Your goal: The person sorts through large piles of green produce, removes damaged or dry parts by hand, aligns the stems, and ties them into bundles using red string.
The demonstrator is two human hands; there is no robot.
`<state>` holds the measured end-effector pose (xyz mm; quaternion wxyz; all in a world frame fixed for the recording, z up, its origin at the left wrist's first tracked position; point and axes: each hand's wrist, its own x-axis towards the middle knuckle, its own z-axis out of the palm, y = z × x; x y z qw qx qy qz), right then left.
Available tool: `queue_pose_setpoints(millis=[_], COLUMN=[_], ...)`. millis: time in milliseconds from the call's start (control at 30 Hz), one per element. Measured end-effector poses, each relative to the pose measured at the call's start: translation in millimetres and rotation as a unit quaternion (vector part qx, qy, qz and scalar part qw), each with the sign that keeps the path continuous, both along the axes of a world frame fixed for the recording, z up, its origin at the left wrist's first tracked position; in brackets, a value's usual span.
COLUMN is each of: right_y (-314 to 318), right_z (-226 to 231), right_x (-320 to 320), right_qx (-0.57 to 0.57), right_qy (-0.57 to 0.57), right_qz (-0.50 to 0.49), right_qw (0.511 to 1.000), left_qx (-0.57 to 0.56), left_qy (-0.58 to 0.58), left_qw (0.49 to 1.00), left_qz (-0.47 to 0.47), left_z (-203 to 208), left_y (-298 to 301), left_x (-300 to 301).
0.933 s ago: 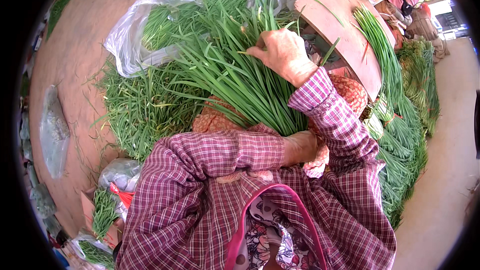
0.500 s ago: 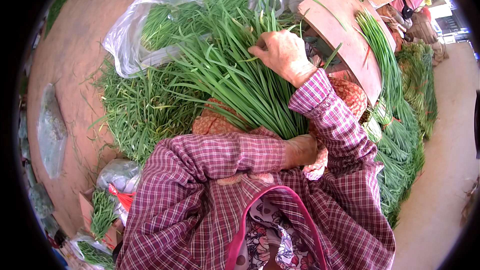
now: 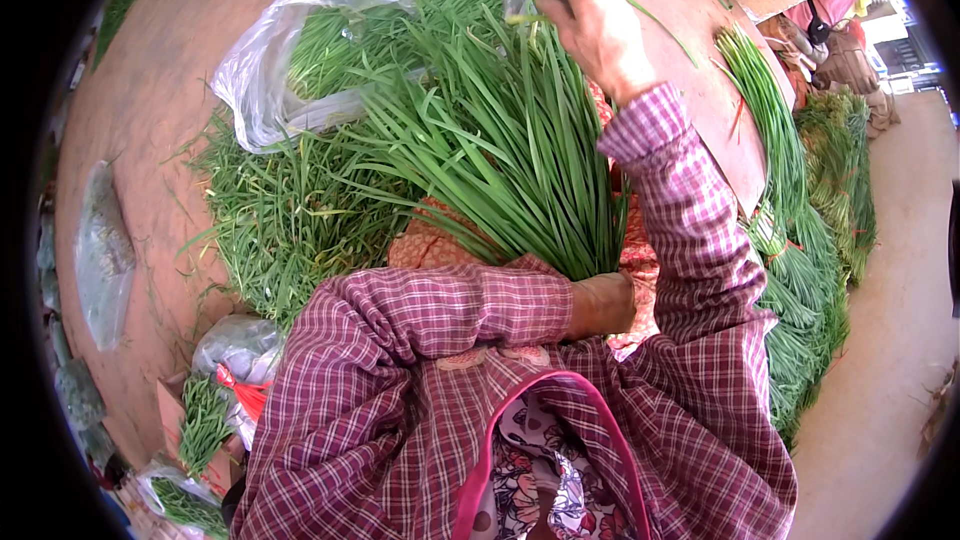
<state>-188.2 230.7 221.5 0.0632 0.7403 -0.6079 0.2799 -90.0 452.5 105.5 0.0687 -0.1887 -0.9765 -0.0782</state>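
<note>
My left hand (image 3: 603, 302) is closed round the lower end of a large bunch of garlic chives (image 3: 520, 155), held across my lap. Its fingers are mostly hidden under the stems. The long green leaves fan out away from me. Beyond their tips, my right hand (image 3: 600, 35) is raised and pinched on a thin yellowish chive leaf (image 3: 522, 18), slightly blurred. An orange patterned cloth (image 3: 430, 240) lies beneath the bunch.
A clear plastic bag (image 3: 245, 90) holds more chives at the far side. Loose leaves (image 3: 300, 210) are heaped left of my lap. At right, tied chive bundles (image 3: 800, 290) lie beside a slanted board (image 3: 690, 50). A filled plastic bag (image 3: 103, 255) rests on the floor at left.
My right hand has moved up and slightly right, from among the leaves to beyond their tips, with a yellowish leaf in its fingers. The left hand keeps its hold.
</note>
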Motion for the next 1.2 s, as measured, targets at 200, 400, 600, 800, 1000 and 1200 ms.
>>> queue_pose_setpoints(millis=[200, 400, 600, 800, 1000, 1200], right_y=[-9.8, -9.3, -39.0, -58.1, -41.3, -40.8], right_z=[10.0, -30.8, 3.4, 24.8, 11.2, -11.1], right_x=[23.9, 21.7, 10.0, -30.7, -32.3, -31.6], right_qx=[0.212, 0.121, -0.044, 0.134, 0.345, 0.288], right_qy=[0.14, 0.25, 0.133, -0.017, -0.066, -0.071], right_qz=[0.008, 0.044, -0.061, 0.004, 0.03, 0.029], right_qw=[0.967, 0.96, 0.988, 0.991, 0.936, 0.955], left_qx=[-0.006, 0.025, 0.092, 0.138, 0.082, 0.13], left_qy=[0.046, 0.078, 0.079, 0.178, 0.214, 0.072], left_qw=[0.999, 0.996, 0.992, 0.974, 0.972, 0.988], left_qz=[0.024, 0.019, 0.025, 0.032, 0.046, 0.041], left_z=[-12.2, -25.9, -18.7, -45.4, -37.7, -45.9], left_y=[5.0, 8.9, 3.9, 11.9, 10.5, 15.9], left_x=[-2.9, -7.3, -3.0, -12.3, -8.8, -16.9])
